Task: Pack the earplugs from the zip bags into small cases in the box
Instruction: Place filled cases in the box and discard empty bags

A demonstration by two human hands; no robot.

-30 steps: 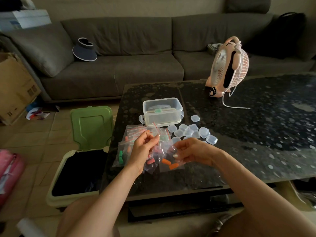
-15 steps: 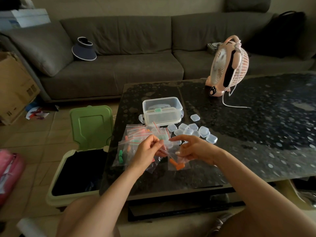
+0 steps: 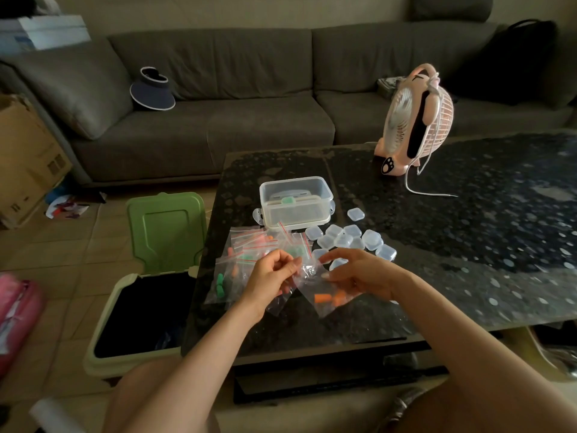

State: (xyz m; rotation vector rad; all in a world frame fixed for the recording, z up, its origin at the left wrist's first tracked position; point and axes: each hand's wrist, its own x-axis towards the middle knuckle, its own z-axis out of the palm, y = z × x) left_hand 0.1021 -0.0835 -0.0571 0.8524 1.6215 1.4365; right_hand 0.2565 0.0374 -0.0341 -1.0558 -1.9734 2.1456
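L hand (image 3: 271, 276) and R hand (image 3: 359, 273) both pinch zip bag (image 3: 324, 307) mouth, near table (image 3: 468, 245) front edge. The earplugs (image 3: 323, 297) sit at bag bottom, under R hand; cases (image 3: 349, 239) nearer R hand.

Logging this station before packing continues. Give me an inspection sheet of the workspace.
Surface: dark speckled table.
Job's things: held zip bag with orange earplugs; more zip bags piled beside it; small cases loose before the clear box.
Clutter: pink fan on the table.
Hands: left hand and right hand both pinch the held zip bag.
Cables: white cable trails from the fan.
Surroundings: grey sofa, open bin, cardboard box.
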